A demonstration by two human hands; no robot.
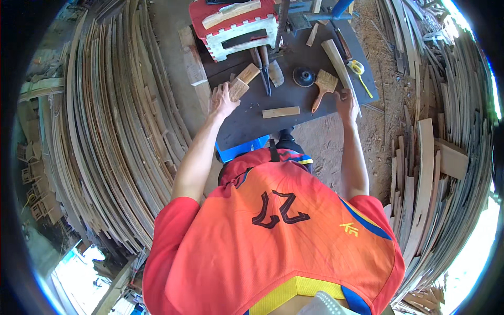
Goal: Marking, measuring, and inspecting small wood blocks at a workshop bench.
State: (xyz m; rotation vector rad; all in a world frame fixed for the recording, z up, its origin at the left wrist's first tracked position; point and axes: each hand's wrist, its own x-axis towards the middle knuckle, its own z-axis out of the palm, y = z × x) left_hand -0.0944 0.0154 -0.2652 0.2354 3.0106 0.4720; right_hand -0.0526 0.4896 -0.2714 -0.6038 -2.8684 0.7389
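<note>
My left hand grips a short wooden block at the left of the dark table. My right hand is closed on the lower end of a long pale wooden strip at the table's right. A wooden-handled brush lies just left of that strip, beside a round black disc. Long tools with handles lie near a pale flat piece. A small wooden slat lies near the front edge, and a yellow tape measure is at the right.
A red and white step stool with wood on it stands at the back, beside a blue-handled metal tool. Long stacked boards line the left; loose boards line the right. A blue object sits under the table.
</note>
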